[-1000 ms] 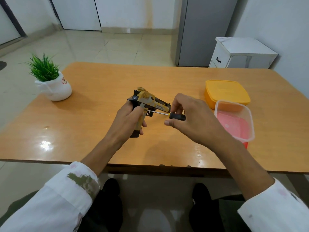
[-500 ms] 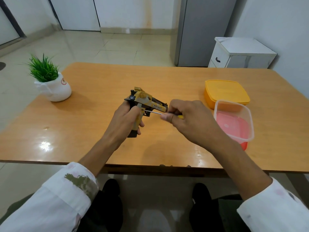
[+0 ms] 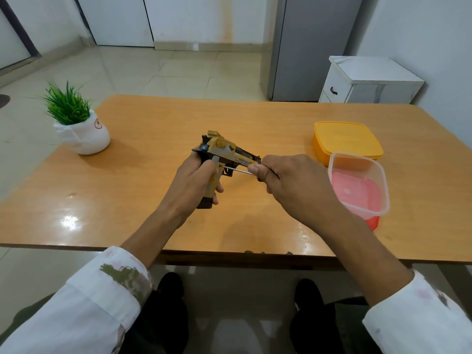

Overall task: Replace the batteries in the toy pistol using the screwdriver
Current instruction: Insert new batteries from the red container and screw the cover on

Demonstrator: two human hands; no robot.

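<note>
The toy pistol point(image 3: 224, 152) is held up over the middle of the table point(image 3: 153, 118), with its handle pointing down. The left hand point(image 3: 194, 185) grips the handle, with its fingers curled round it. The right hand point(image 3: 293, 182) pinches the screwdriver point(image 3: 236, 170) in curled fingers. Only the thin metal part shows, because the rest is hidden in the hand. The tip sits on the side of the pistol, near the top of the handle, where a little screw seems to be. So I think the step is taking out the screw that shuts the battery door. Next, the right hand needs to turn the tool while pushing straight in. The left hand must hold the pistol steady, or the tip can slip off. To the right stand two boxes, close together. The clear box point(image 3: 384, 198) is open and looks pink at the bottom. I cannot tell if anything is in it. The yellow box point(image 3: 344, 139) behind it has its lid on, so its inside is hidden.
</note>
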